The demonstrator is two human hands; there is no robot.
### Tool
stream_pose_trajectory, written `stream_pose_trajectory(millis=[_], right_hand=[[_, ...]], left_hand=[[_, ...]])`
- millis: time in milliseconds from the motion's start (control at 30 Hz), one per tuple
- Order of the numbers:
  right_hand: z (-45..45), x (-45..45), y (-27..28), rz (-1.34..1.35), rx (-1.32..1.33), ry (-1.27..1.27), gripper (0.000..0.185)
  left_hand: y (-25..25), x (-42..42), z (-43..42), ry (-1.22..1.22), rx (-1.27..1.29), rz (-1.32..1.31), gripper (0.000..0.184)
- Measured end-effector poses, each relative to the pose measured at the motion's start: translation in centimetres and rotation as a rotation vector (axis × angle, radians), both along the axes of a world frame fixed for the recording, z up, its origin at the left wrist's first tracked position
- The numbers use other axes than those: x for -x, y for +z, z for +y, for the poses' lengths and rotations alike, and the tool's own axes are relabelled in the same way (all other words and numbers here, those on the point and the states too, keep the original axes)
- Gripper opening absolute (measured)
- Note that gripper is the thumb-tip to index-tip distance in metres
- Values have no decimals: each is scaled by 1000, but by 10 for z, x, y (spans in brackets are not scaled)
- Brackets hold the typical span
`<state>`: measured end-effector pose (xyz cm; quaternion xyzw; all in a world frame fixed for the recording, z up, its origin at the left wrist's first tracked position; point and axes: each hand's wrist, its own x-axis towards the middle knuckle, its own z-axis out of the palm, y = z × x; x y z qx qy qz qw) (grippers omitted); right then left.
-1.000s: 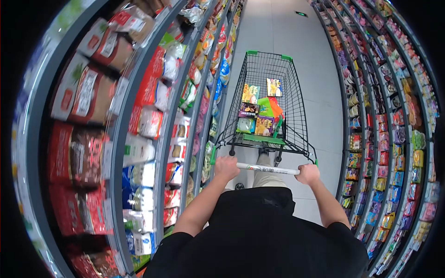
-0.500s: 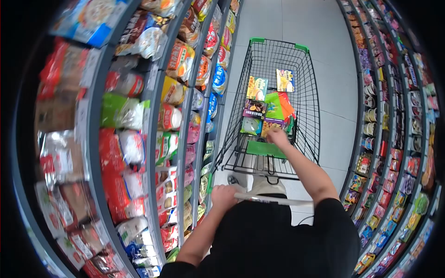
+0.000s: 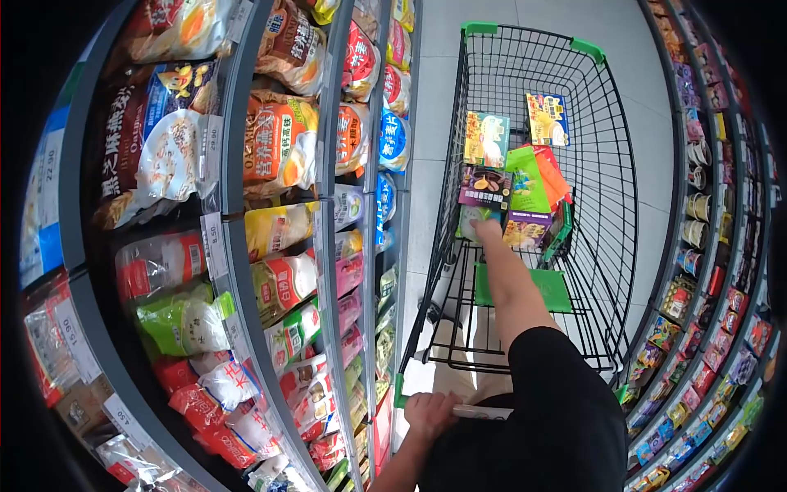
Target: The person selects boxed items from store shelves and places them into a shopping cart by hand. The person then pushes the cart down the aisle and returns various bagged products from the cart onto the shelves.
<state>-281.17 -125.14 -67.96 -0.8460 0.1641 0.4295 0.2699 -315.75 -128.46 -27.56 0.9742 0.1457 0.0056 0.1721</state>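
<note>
My left hand (image 3: 431, 413) is closed around the left part of the shopping cart's handle (image 3: 484, 412). Inside the wire shopping cart (image 3: 623, 193), my right hand (image 3: 485, 230) reaches down onto a green-and-white bag (image 3: 467, 217); its fingertips are hidden, so I cannot tell whether it grips the bag. Just right of this hand is a purple-and-yellow box (image 3: 527, 230). Beyond the bag lies a dark purple box (image 3: 484, 189), then a pale yellow box (image 3: 487, 138). A green packet (image 3: 526, 180) overlaps an orange packet (image 3: 553, 176). Another yellow-and-blue box (image 3: 548, 120) sits farther forward.
On the left, close to the cart, shelves hold bagged foods such as an orange oatmeal bag (image 3: 280, 141) and a red-and-white bag (image 3: 283, 279). Shelves with tubs (image 3: 697, 207) and small packets line the right. A green flap (image 3: 523, 289) is at the cart's near end.
My right hand has moved left from the purple-and-yellow box to the green-and-white bag. My left hand stays on the handle. The view has shifted, and the cart appears larger.
</note>
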Motion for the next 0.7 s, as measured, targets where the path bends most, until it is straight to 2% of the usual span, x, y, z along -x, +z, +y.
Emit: stream_pose_trajectory(millis=[67, 100, 133, 200, 267, 333, 367, 433, 467, 533, 600, 633, 700], right_hand=[[-1, 1, -3, -45, -77, 69, 68], [8, 6, 7, -185, -47, 1, 52], [9, 3, 24, -198, -45, 3, 52], [1, 0, 56, -166, -225, -81, 49], [-21, -5, 89, -135, -272, -22, 43], [-43, -7, 152, 109, -694, -381, 45], [-55, -7, 185, 102, -702, -362, 45], [-79, -9, 274, 184, -961, -293, 43], [-87, -4, 322, 178, -967, -272, 43], [-99, 14, 414, 159, -1158, -219, 46], [-105, 40, 473, 195, -1217, -194, 53], [-104, 59, 506, 166, -1229, -148, 53], [-96, 97, 533, 141, -1236, -91, 51]], left_hand=[[5, -10, -1, 10, -5, -36, 30], [4, -9, 0, -6, -7, -11, 28], [2, -10, 1, -4, -5, -25, 28], [2, -10, 1, -10, -12, -22, 23], [10, -2, 4, -37, 103, 133, 25], [13, -4, 12, -60, 133, 178, 25], [25, -6, 17, -46, 126, 163, 25], [52, -19, 31, -121, 246, 377, 40], [67, -23, 36, -109, 242, 361, 40], [99, -35, 47, 128, 731, 186, 58], [129, -52, 56, 455, 1113, 67, 58], [140, -58, 63, 471, 1110, 37, 58], [159, -62, 75, 474, 1500, -259, 50]])
